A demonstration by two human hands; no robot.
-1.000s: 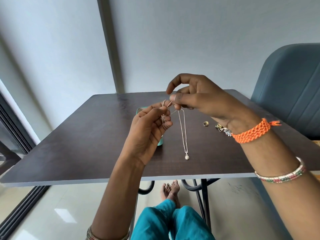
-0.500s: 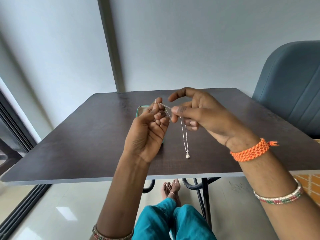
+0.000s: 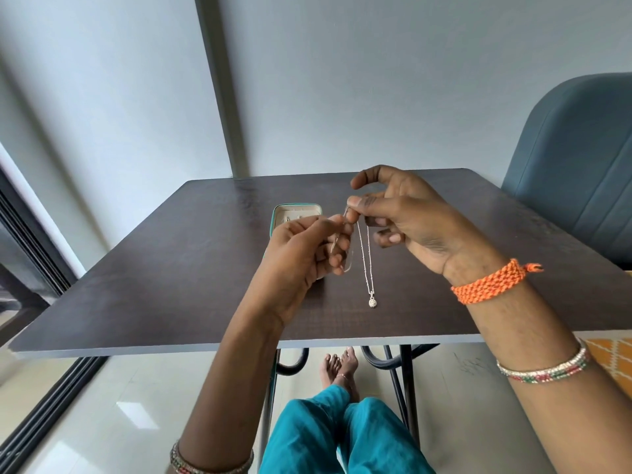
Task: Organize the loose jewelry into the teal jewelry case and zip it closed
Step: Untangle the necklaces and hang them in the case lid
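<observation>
Since a moment ago the right hand (image 3: 407, 224) rose, both hands' grip pinching the pendant necklace (image 3: 367, 265); slack chain could knot around the left hand (image 3: 307, 254) before reaching the teal jewelry case (image 3: 284, 211).

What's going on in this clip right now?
A seated person holds a thin chain necklace up with both hands over a dark table. The right hand pinches the top; the left hand grips the chain beside it. The pendant hangs low. The teal jewelry case lies open behind the hands.
</observation>
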